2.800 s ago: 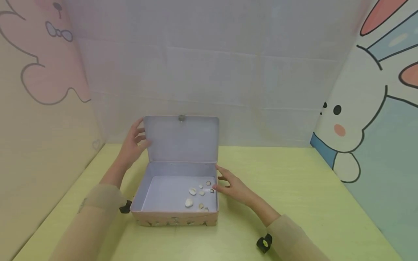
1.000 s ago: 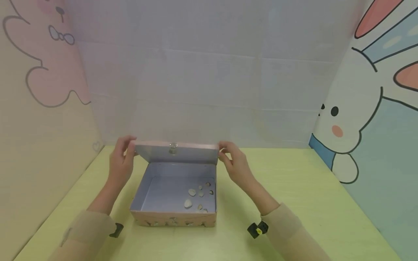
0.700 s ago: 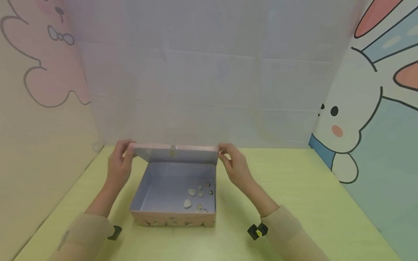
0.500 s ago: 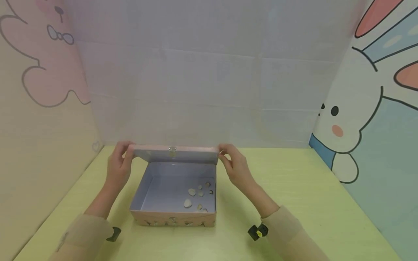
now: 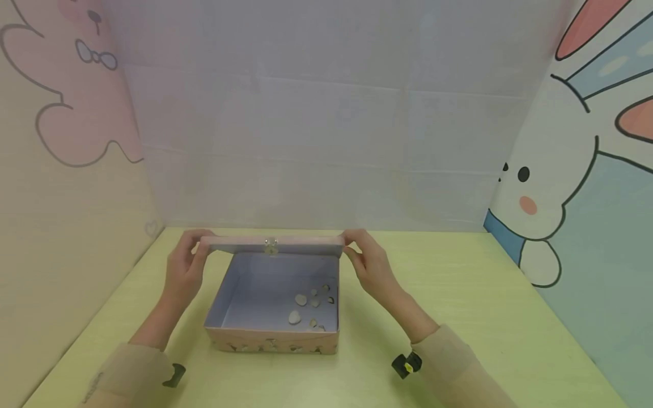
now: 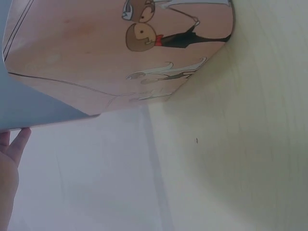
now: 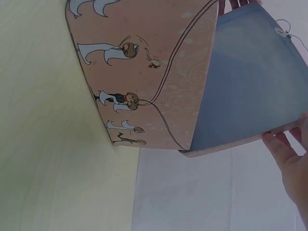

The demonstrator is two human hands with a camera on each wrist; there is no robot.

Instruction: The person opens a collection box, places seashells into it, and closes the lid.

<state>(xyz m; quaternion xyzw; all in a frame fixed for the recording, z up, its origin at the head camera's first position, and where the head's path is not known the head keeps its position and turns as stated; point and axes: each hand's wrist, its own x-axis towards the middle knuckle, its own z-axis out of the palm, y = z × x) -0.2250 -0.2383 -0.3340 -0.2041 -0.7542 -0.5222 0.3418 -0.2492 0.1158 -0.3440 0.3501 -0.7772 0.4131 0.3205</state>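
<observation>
A pink tin box [image 5: 272, 341] with printed figures stands on the table, its hinged lid [image 5: 242, 243] tilted forward, partly lowered over the back. My left hand [image 5: 186, 266] pinches the lid's left front corner between thumb and fingers. At the opposite corner my right hand [image 5: 371, 266] grips the lid the same way; the right wrist view shows its thumb [image 7: 279, 147] against the rim. A metal clasp [image 5: 271, 245] hangs from the middle of the lid's front edge. Inside, several small pale shells [image 5: 301, 300] lie scattered toward the right side.
The yellow-green table [image 5: 459, 294] runs back to a pale cloth wall [image 5: 326, 113]. A side panel with a printed rabbit [image 5: 541, 198] stands at the right, and another with a pink figure [image 5: 87, 113] at the left.
The lid has swung from upright to leaning forward and low over the box. My right hand moved from the box's right side up to the lid corner; my left hand moved down with the lid.
</observation>
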